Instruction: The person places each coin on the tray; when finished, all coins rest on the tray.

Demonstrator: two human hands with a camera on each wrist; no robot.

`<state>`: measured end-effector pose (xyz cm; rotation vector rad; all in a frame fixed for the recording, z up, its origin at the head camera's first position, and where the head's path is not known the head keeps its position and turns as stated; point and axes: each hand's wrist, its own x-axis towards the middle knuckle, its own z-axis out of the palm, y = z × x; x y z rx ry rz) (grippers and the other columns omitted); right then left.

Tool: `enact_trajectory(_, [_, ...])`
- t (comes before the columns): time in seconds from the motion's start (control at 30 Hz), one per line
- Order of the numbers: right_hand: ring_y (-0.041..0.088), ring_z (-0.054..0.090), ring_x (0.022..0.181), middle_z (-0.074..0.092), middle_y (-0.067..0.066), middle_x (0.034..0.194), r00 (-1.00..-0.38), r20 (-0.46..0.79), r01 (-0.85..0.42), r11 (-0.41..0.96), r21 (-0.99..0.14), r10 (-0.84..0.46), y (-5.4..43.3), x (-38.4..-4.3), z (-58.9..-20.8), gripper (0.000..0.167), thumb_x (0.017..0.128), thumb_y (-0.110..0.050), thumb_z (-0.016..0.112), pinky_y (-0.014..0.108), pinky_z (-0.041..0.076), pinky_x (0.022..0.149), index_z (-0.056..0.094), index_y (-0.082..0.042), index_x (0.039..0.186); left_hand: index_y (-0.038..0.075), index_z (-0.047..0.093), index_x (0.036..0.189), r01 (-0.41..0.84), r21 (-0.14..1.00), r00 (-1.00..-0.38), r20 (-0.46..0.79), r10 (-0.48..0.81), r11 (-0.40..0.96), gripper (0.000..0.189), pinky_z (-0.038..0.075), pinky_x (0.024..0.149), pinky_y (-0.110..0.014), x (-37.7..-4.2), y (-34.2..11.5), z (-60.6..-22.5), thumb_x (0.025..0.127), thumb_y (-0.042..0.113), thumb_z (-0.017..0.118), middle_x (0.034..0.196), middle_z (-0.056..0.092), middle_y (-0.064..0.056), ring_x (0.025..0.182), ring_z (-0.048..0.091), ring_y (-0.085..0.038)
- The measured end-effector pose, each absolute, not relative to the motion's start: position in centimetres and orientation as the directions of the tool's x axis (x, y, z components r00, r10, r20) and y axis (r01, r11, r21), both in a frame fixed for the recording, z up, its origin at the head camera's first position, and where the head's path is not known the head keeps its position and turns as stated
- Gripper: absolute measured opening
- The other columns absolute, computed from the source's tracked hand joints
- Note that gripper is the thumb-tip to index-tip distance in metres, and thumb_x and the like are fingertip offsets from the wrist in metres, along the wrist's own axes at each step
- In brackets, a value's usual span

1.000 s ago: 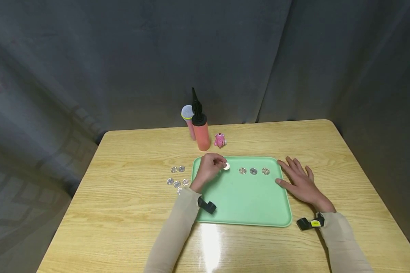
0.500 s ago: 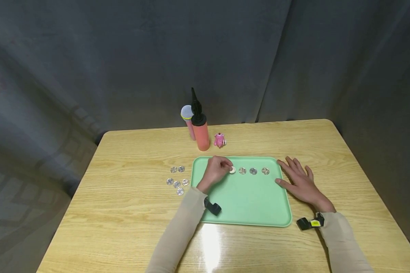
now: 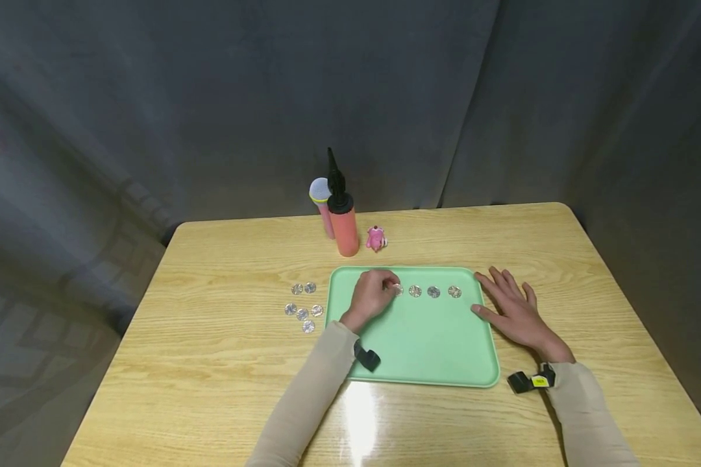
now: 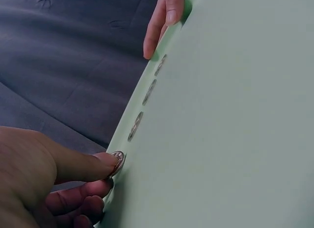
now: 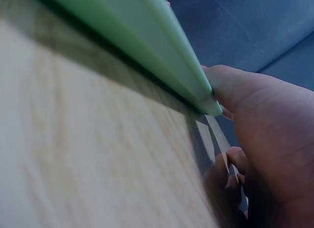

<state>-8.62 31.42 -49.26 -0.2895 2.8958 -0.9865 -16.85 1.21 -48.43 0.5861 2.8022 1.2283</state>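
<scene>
At the near side of my head view, the pale wood-grain table supports everything in use. Two beige fabric sleeves reach in over it, each with a small black wrist camera at the cuff.

The mint-green rectangular tray lies flat in front of the person. At its right side rests the right hand: its grip is apart, fingers spread, clasping nothing. The thumb contacts the rim, which I judge serves to steady the tray.

Left of the tray, six silver round metal coins lie loose on the table, within reach of the left side.

The left hand is over the far left part of the tray. Its grip is together, clamped on one silver round coin, thumb on the upper face. I judge this pinch suits a thin disc. I cannot confirm whether the coin bears fully on the tray. To its right, three coins in a row lie flat near the far rim; the pinched coin lines up with them, probably for even spacing.

Beyond stand a coral cylinder with a black nozzle top, a small pink figurine and, partly hidden, a pink toy microphone. A dark grey curtain closes the scene.
</scene>
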Motion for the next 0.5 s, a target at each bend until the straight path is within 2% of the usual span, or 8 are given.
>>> enact_trajectory(0.27, [0.050,-0.002,0.154,0.010,0.031,0.165,-0.978,-0.002,-0.163,0.774,-0.612,-0.207,31.40,-8.71,-49.15,0.072,0.099,-0.037,0.058,0.074,-0.008,0.111,0.025,-0.013,0.159,0.011,0.079,0.094,0.365,0.632,-0.916,0.111,0.386,0.684,0.010,0.044,0.069,-0.021,-16.67,1.24,-48.29,0.084,0.014,0.079,0.086,0.072,-0.004,0.078,0.062,-0.014])
enact_trajectory(0.5, [0.050,-0.002,0.154,0.010,0.031,0.165,-0.979,-0.002,-0.160,0.773,-0.613,-0.204,31.41,-8.74,-49.25,0.072,0.099,-0.037,0.058,0.074,-0.008,0.112,0.025,-0.013,0.159,0.010,0.079,0.095,0.359,0.625,-0.917,0.095,0.388,0.693,0.010,0.045,0.071,-0.023,-16.65,1.30,-48.40,0.085,0.014,0.078,0.086,0.070,-0.004,0.081,0.062,-0.015])
